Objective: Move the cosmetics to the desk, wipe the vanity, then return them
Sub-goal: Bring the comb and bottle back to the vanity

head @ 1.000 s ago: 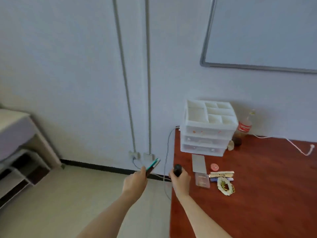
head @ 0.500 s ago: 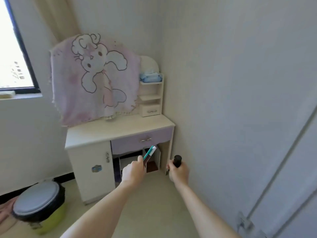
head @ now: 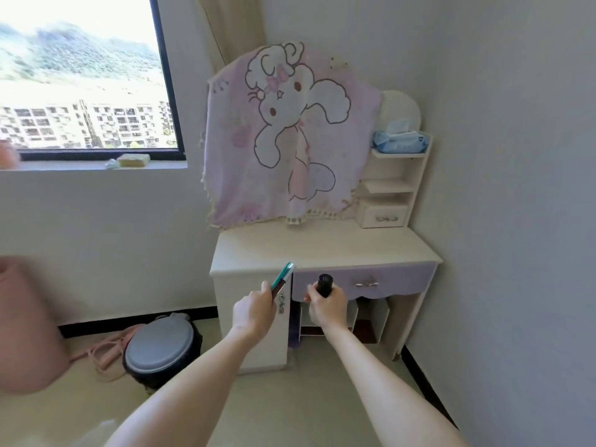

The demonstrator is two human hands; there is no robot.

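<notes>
Cosmetics are in both hands, in the lower centre of the frame, just in front of the vanity (head: 322, 250). The left hand (head: 253, 312) has its grip pressed around a thin teal stick (head: 283, 275) which points up toward the vanity edge. The right hand (head: 327, 304) has its grip wrapped on a black tube (head: 324, 284) that stands upright above the fist, in front of the purple drawer (head: 364, 280).

The vanity top looks bare and clean, so I judge this is the last step: returning the things. The next move calls for lifting both hands over the front edge and setting each thing down on the top, the tube upright so it does not roll.

A pink cloth (head: 290, 137) hangs over the mirror, and its lower hem comes near the back of the top; things placed far back may touch it. At centre right, a small shelf (head: 395, 185) carries a blue wipes pack (head: 400, 141). At lower left, a bin (head: 159, 353) with a grey lid stands on the floor beside the vanity, with a pink cord (head: 106, 351) next to it. Nothing stands between the hands and the top.
</notes>
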